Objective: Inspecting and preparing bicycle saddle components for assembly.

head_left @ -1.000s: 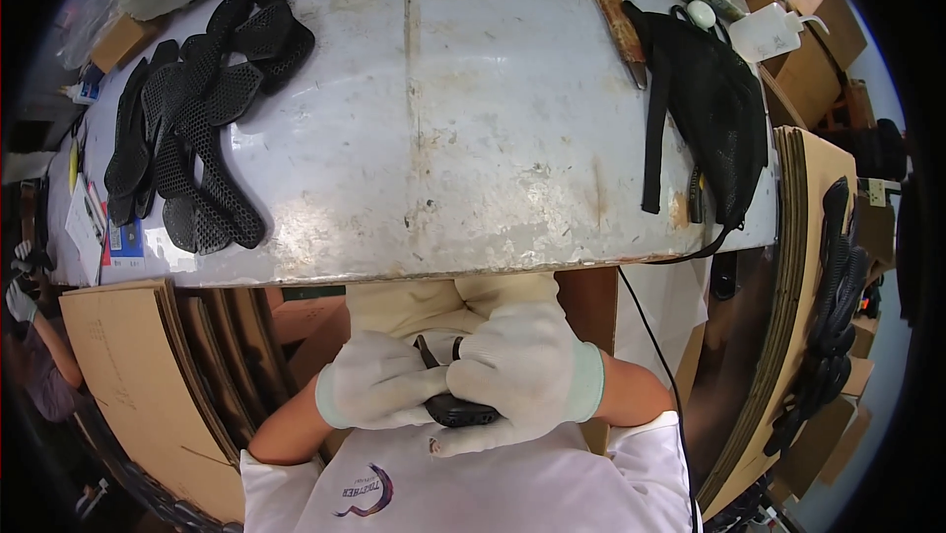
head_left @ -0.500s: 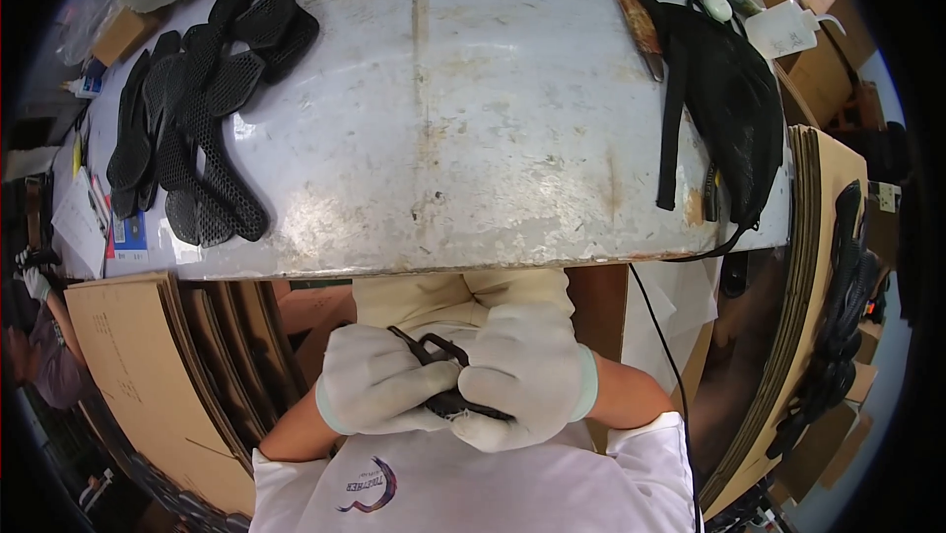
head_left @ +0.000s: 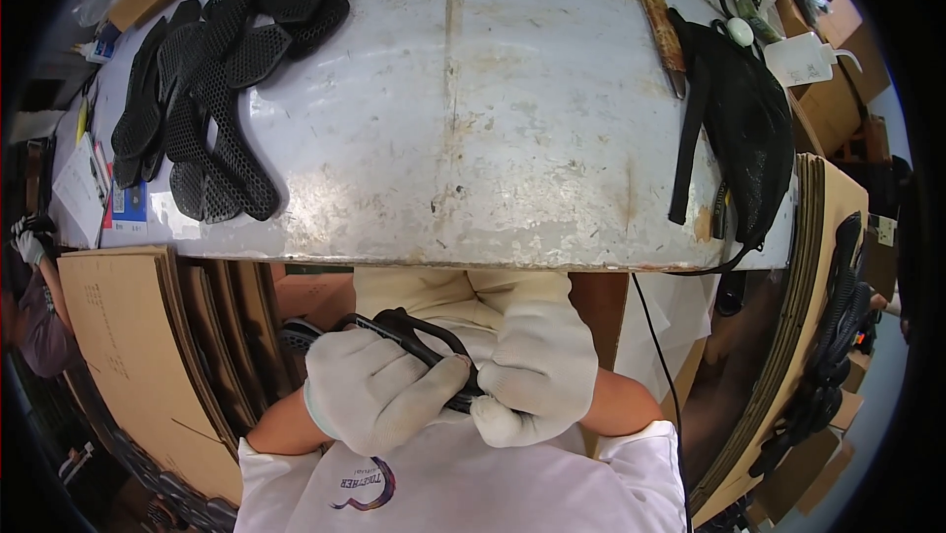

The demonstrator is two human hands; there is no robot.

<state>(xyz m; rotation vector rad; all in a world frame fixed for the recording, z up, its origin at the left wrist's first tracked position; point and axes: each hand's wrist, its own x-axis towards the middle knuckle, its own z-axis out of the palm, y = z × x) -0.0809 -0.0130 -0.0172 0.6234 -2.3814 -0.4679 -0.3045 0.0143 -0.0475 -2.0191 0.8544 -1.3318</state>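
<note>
Close to my body, below the table's front edge, both gloved hands grip a bent black insole [head_left: 406, 334]. My left hand [head_left: 379, 385] is closed round it, with the thumb pressed on its edge. My right hand [head_left: 537, 375] pinches its other end, fingers curled, close against the left thumb. The insole shows mostly edge-on as looped black strips above the fingers; my gloves cover much of it. A ridged dark end [head_left: 299, 334] shows beyond my left hand; I cannot tell whether it belongs to the same piece.
Several black honeycomb insoles [head_left: 222, 90] lie piled at the table's left. At right lie a rusty flat blade [head_left: 658, 26], a black fabric bag [head_left: 739, 129] and a white squeeze bottle [head_left: 800, 60]. Cardboard sheets [head_left: 118, 356] stand on both sides. A co-worker's gloved hand [head_left: 32, 249] shows far left.
The black piece has turned and more of it shows above my hands. My left hand has shifted slightly left, its thumb now across the piece. The view has shifted a little.
</note>
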